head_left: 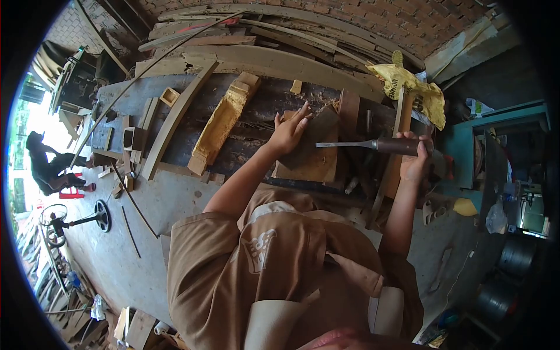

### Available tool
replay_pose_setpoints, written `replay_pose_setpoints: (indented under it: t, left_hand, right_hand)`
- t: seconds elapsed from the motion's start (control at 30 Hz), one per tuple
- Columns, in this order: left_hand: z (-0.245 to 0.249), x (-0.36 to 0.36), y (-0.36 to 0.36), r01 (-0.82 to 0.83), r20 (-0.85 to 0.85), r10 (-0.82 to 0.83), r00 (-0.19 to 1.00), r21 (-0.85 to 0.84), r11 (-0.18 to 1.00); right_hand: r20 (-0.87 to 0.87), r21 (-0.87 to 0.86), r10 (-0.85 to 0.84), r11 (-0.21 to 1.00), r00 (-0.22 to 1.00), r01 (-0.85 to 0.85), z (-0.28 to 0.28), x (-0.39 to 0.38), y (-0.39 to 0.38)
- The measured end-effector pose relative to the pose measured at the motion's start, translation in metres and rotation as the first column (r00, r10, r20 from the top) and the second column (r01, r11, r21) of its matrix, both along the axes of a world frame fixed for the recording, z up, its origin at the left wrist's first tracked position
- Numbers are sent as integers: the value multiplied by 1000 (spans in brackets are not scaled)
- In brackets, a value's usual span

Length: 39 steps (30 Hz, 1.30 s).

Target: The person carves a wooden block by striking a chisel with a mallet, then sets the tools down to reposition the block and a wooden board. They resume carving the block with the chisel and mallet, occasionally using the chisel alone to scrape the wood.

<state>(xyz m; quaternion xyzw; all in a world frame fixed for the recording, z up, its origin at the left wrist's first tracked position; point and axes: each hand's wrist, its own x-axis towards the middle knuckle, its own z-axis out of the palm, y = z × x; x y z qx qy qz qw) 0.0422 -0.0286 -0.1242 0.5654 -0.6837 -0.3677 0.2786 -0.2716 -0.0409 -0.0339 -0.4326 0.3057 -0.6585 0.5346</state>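
Note:
My right hand (415, 158) is wrapped round the dark handle of a chisel (347, 144), held level with its metal blade pointing left. The blade overlaps a wooden block (318, 160) on the dark workbench (271, 96). At the block's left side lies my left hand (289, 133), its fingers spread and nothing in them. Wood chips are scattered round the block's far end. To the left, a hollowed yellowish piece of wood (224, 123) rests slantwise on the bench.
A long curved board (182, 119) and a small wooden box (170, 97) are on the bench's left part. Long planks (262, 58) are stacked behind, by a brick wall. A yellow sack (417, 93) sits at the back right. On the floor at left stands a black wheel (102, 216).

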Motion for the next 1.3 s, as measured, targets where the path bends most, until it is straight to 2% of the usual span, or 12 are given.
replay_pose_setpoints:
  t: [0.07, 0.13, 0.47, 0.73, 1.0, 1.3]
  left_hand:
    - [-2, -3, 0, -22, 37, 23, 999, -23, 999]
    - [-2, -5, 1, -39, 76, 42, 996, -35, 999]
    - [-2, -6, 1, -51, 126, 59, 990, -67, 997]
    - [-1, -7, 0, -41, 181, 53, 982, -71, 997]
    - [2, -7, 1, -39, 155, 48, 987, -59, 997]
    - [-2, -8, 0, -49, 161, 61, 985, -79, 996]
  right_hand:
    - [-14, -11, 0, 1000, 1000, -1, 11, 10, -1]
    - [-105, -46, 14, 999, 994, -19, 15, 18, -3]
    - [-202, -78, 69, 993, 977, -86, 23, 38, -12]
    - [-230, -98, 76, 990, 970, -101, 27, 43, -18]
    - [-247, -90, 85, 990, 965, -110, 29, 44, -22]
    - [-352, -104, -34, 995, 935, -3, 33, 61, -20]
